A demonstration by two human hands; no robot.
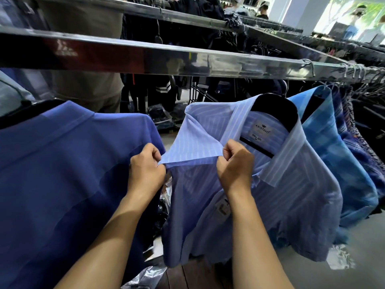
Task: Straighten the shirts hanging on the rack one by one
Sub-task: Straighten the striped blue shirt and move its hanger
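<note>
A light blue striped shirt (277, 201) hangs on a black hanger (277, 110) from the chrome rail (208, 65) in the middle of the view. Its collar flap (191, 142) is pulled out flat toward me. My left hand (145, 172) pinches the flap's left corner. My right hand (235, 165) grips the flap's right end, close to the neck label. A solid blue shirt (62, 174) hangs to the left, and a bright blue checked shirt (341, 155) to the right.
More dark garments crowd the rail at the far right (366, 122). A second rail (145, 11) with dark clothes runs behind. Plastic-wrapped packs lie on the floor below (162, 205). People stand in the far background at the top right.
</note>
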